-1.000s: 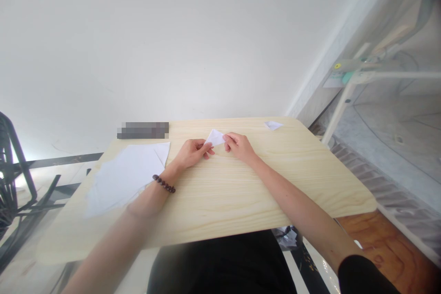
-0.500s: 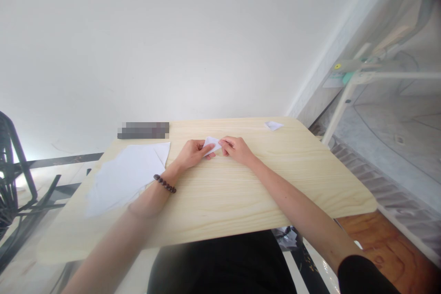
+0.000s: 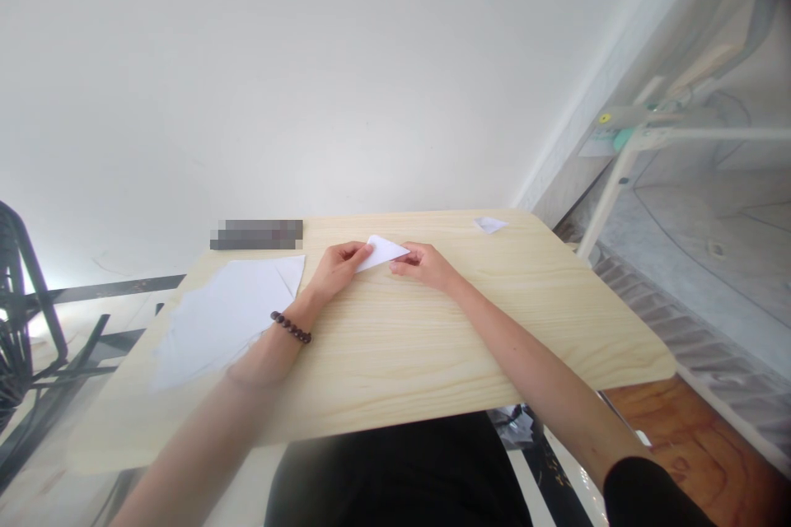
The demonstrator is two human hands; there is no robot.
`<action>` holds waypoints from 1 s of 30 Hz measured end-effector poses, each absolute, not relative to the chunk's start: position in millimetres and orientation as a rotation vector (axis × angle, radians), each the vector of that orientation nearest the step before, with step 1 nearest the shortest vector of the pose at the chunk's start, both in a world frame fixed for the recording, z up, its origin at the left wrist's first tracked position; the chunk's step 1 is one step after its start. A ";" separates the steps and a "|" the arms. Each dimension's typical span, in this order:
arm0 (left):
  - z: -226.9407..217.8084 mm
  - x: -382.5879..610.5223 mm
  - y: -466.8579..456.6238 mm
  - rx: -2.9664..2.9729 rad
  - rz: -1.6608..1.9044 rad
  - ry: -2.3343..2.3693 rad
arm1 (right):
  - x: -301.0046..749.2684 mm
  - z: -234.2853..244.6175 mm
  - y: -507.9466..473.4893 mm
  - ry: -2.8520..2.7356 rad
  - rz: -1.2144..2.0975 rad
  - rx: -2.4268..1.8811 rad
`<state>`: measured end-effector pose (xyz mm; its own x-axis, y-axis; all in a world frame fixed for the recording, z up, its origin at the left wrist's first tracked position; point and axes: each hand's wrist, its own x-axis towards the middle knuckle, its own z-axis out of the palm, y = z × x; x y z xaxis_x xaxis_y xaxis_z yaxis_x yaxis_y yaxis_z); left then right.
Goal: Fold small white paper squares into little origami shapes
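Note:
A small white folded paper (image 3: 381,253), pointed toward the right, is held between my hands over the middle of the wooden table (image 3: 383,362). My left hand (image 3: 339,268) pinches its left end, thumb on top. At the pointed right end, my right hand (image 3: 423,264) has its fingers on the tip, with the index finger behind and the thumb lower down. A second folded white paper (image 3: 491,225) lies apart near the table's far right edge.
Loose white sheets (image 3: 228,313) lie spread on the table's left side. Behind them is a dark pixelated block (image 3: 256,235). A white wall (image 3: 371,82) stands beyond the far edge. A black chair (image 3: 25,296) is at left, a white metal frame (image 3: 618,189) at right.
My left hand has shifted slightly left along the folded paper, and more of the paper shows. My right hand's fingers have spread a little at the pointed end.

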<state>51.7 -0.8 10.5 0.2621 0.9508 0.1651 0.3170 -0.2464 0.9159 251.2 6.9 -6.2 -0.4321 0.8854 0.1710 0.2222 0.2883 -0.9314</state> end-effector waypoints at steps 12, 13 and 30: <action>5.1 52.9 0.5 1.630 0.984 1.088 | 251.8 -3.5 6.4 -1.938 1.085 -1.088; 5.6 53.1 0.2 1.625 0.979 1.094 | 252.1 -3.8 6.6 -1.959 1.066 -1.097; 6.1 53.4 -0.9 1.676 0.946 1.121 | 251.6 -6.2 6.4 -1.958 1.046 -1.078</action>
<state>53.4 -0.9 6.1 0.3014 0.9464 0.1163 0.2735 -0.2027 0.9403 251.6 6.4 -6.2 -0.4415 0.8819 0.1654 0.3532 0.3402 -0.8715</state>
